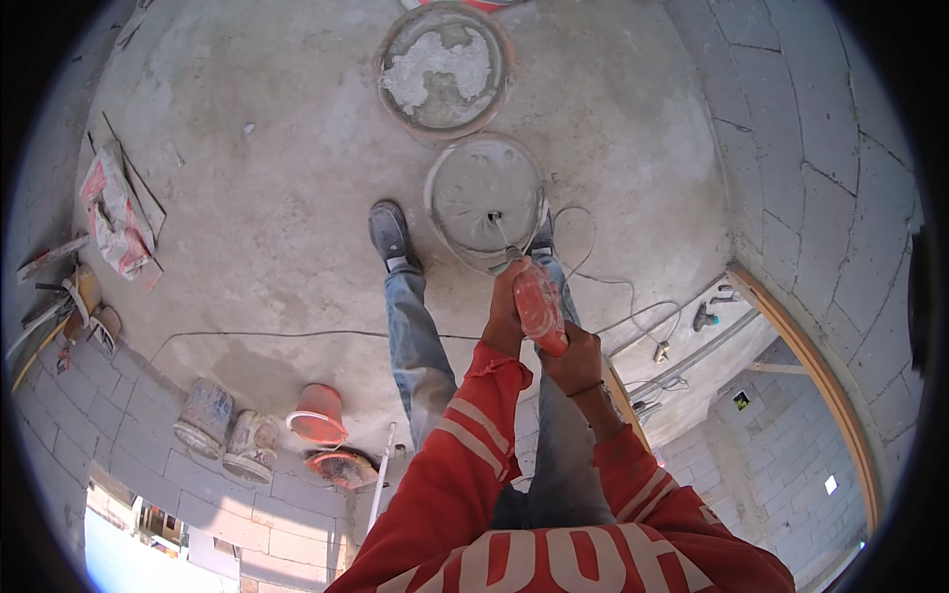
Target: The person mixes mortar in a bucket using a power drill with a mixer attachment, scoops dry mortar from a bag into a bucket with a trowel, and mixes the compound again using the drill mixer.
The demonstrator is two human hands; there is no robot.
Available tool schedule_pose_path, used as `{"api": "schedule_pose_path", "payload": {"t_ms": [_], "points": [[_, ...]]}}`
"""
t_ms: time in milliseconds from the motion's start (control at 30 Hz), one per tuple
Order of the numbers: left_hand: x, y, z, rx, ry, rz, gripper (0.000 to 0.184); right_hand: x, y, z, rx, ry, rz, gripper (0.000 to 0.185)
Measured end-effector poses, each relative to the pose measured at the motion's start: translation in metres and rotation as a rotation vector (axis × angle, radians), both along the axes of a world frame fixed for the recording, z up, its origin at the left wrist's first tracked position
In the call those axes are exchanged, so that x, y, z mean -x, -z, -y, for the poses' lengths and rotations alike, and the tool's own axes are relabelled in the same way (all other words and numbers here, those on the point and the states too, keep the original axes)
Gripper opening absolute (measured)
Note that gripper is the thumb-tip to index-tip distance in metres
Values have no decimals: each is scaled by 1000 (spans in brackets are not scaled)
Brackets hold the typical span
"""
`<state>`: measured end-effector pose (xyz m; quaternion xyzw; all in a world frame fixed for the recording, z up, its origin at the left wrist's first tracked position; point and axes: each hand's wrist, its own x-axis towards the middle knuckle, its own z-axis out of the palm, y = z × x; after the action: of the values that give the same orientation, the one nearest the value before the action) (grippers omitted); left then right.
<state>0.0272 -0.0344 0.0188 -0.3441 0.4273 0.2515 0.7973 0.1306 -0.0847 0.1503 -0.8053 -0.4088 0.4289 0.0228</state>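
Note:
A red power mixer (539,306) is held in both hands, its shaft running down into a round tub of smooth grey mix (479,188) between the feet. My left hand (504,296) is wrapped round the front of the mixer, near the shaft. At the rear of the tool my right hand (571,361) grips the handle. The shaft's lower end is hidden in the mix, where a small hollow shows around it. Just beyond stands a second round tub (500,89) with lumpy, pale material in it.
A cable (297,333) crosses the floor behind the feet, with loops at the right. Two stained buckets (205,417) and a red bucket (318,415) stand lower left. A torn bag (119,212) lies far left. A wooden door frame (811,366) is at the right.

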Motion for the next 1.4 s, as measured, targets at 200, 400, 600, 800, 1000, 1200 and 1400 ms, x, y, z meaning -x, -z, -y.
{"api": "schedule_pose_path", "payload": {"t_ms": [200, 400, 600, 800, 1000, 1200, 1400], "points": [[-2, -3, -6, 75, 0, -34, 32, 4, -1, -4, -26, 29, -9, 22], [-6, -9, -12, 43, -7, -29, 34, 0, 0, -6, -17, -2, 12, 23], [-3, -2, -13, 27, 5, -3, 36, 0, -1, -13, -30, 11, -24, 23], [-3, 0, -26, -37, 10, -13, 34, 0, 2, -22, -46, 16, -24, 23], [-7, -12, -49, -7, -12, -15, 34, 1, 0, -35, -68, -4, 2, 22], [-15, -11, -53, 25, -25, -30, 36, -7, 0, -39, -75, -33, -2, 23], [-10, -7, -54, -3, -47, 1, 37, -4, -1, -46, -82, -71, 1, 23]]}}
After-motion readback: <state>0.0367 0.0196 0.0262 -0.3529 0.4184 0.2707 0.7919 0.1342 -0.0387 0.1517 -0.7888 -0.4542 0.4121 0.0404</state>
